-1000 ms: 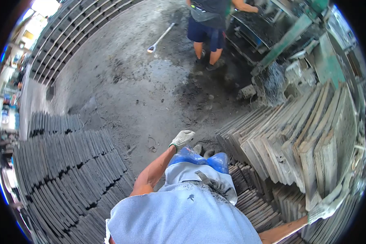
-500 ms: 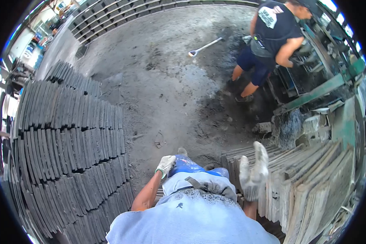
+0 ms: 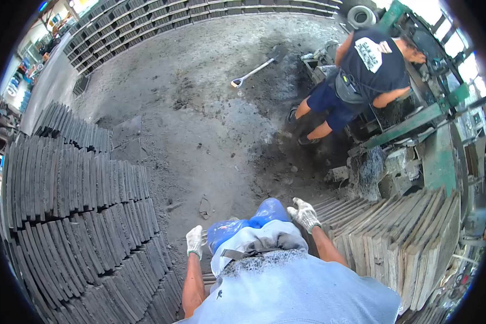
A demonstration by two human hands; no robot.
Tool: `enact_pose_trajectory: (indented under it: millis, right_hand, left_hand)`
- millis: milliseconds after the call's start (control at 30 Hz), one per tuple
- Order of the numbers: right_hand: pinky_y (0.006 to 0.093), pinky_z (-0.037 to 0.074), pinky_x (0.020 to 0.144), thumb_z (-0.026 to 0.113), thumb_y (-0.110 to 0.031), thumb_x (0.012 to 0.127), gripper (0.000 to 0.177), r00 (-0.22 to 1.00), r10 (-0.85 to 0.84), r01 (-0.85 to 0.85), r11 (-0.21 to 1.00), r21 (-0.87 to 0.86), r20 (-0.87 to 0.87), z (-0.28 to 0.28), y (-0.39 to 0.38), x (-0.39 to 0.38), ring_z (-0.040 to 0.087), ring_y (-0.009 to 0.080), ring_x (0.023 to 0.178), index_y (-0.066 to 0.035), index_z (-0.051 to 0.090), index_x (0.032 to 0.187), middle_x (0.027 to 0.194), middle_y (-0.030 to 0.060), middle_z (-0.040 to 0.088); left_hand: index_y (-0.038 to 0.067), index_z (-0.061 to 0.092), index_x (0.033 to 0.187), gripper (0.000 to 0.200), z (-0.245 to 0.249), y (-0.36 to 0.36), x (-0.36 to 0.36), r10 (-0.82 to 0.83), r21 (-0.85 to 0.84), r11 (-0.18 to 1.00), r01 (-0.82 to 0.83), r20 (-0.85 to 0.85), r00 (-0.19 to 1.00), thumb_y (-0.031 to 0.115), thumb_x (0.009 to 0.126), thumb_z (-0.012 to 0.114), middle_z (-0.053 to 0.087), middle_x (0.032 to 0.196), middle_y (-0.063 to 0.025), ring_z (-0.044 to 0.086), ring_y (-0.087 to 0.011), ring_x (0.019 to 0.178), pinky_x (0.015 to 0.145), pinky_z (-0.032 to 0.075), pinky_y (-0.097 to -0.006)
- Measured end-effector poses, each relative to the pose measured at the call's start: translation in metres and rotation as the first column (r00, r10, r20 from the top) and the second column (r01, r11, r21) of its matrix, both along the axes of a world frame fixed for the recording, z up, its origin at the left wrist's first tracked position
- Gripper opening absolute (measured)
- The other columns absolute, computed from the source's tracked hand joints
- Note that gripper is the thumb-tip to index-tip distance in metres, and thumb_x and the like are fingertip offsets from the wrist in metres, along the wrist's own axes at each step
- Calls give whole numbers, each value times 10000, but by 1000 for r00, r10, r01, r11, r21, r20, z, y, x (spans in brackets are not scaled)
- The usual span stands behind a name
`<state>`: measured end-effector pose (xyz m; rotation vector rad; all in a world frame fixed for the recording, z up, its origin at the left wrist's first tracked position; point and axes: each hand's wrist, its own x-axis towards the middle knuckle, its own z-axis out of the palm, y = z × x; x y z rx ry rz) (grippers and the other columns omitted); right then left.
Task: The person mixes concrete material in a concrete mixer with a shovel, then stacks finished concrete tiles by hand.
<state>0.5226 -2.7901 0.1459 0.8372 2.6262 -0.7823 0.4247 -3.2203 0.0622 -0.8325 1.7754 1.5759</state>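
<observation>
Both hands wear whitish knit gloves. My left hand [image 3: 195, 241] hangs beside the blue-covered left thigh [image 3: 224, 233], with its fingers apart and nothing in them. On the other side, my right hand [image 3: 304, 214] is beside the right knee, fingers spread and nothing held, near the front edge of a row of upright pale boards [image 3: 394, 237]. A blue covering [image 3: 270, 211] lies over my legs below a light blue shirt [image 3: 302, 281].
Grey slabs [image 3: 75, 183] are stacked in tiers on the left. A co-worker [image 3: 372, 65] leans over green-framed machinery [image 3: 410, 127] at upper right. A shovel [image 3: 254, 73] lies on the dusty floor [image 3: 200, 135]. Long racks [image 3: 140, 29] line the back, near a tire [image 3: 361, 17].
My right hand has moved left and away from the boards toward my knee. My left hand has moved left and down. The view has shifted, and the co-worker leans further over the machinery.
</observation>
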Motion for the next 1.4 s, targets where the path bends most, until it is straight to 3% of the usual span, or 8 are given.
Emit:
enact_pose_trajectory:
  millis: [200, 367, 667, 700, 733, 967, 1100, 1400]
  right_hand:
    - [345, 528, 803, 722, -317, 783, 550, 999, -37, 40, 989, -143, 24, -106, 31, -34, 671, 255, 933, 12, 615, 1210, 1078, 172, 689]
    - [378, 491, 901, 698, -383, 778, 474, 963, -255, 270, 895, -355, 88, -196, 61, -68, 639, 312, 1042, -24, 689, 1088, 1073, 184, 688]
    - [352, 495, 903, 704, -340, 782, 484, 978, -120, 182, 896, -406, 173, -193, 118, -229, 661, 285, 1014, 12, 675, 1113, 1060, 182, 699]
    - [273, 501, 563, 710, -223, 820, 450, 998, -32, 51, 926, -373, 55, -213, 138, -249, 611, 143, 658, 33, 618, 1179, 900, 96, 680]
    - [264, 485, 543, 706, -212, 823, 446, 998, -69, 69, 920, -385, 14, -221, 152, -277, 591, 125, 636, 32, 613, 1184, 871, 81, 668]
    - [258, 430, 476, 616, -137, 866, 242, 885, -465, 389, 731, -561, 9, -177, 162, -467, 540, 111, 556, -4, 668, 1061, 717, 20, 593]
    - [313, 428, 444, 635, -119, 815, 87, 961, -276, 262, 854, -451, 35, -178, 151, -531, 574, 155, 536, -55, 686, 784, 608, 29, 581]
    - [301, 452, 461, 648, -193, 848, 149, 919, -357, 378, 671, -637, 170, -210, 240, -674, 563, 131, 526, -54, 702, 844, 669, 19, 620]
  left_hand:
    - [86, 615, 1093, 357, -12, -5, -40, 202, 12, 979, -202, -14, 979, 361, 866, 612, 693, 917, -137, 667, -246, 743, 661, 531, -380]
    - [80, 650, 1028, 305, -46, 26, -88, 111, -66, 992, -109, 42, 993, 333, 863, 600, 693, 880, -119, 660, -224, 703, 617, 519, -367]
    - [16, 676, 900, 307, -62, 77, -193, -6, -111, 994, 7, 10, 1000, 299, 852, 564, 674, 845, -92, 609, -178, 742, 690, 488, -341]
    - [8, 680, 872, 311, -91, 74, -200, -62, -189, 980, 63, 10, 998, 296, 845, 567, 674, 831, -89, 589, -171, 737, 694, 471, -348]
    - [6, 682, 870, 313, -82, 80, -218, -84, -185, 979, 88, 31, 996, 297, 845, 567, 676, 834, -87, 589, -173, 744, 699, 468, -348]
    - [46, 670, 858, 280, -124, 113, -405, -21, -23, 999, 22, 36, 999, 308, 856, 573, 654, 784, -73, 559, -160, 616, 556, 448, -330]
    - [82, 640, 821, 232, -152, 139, -547, 87, 72, 994, -86, -10, 996, 296, 870, 565, 637, 755, -74, 516, -138, 551, 480, 408, -327]
    - [70, 651, 1034, 257, -116, 222, -812, -29, 87, 995, 47, -197, 980, 285, 902, 605, 688, 870, -89, 624, -177, 677, 603, 502, -316]
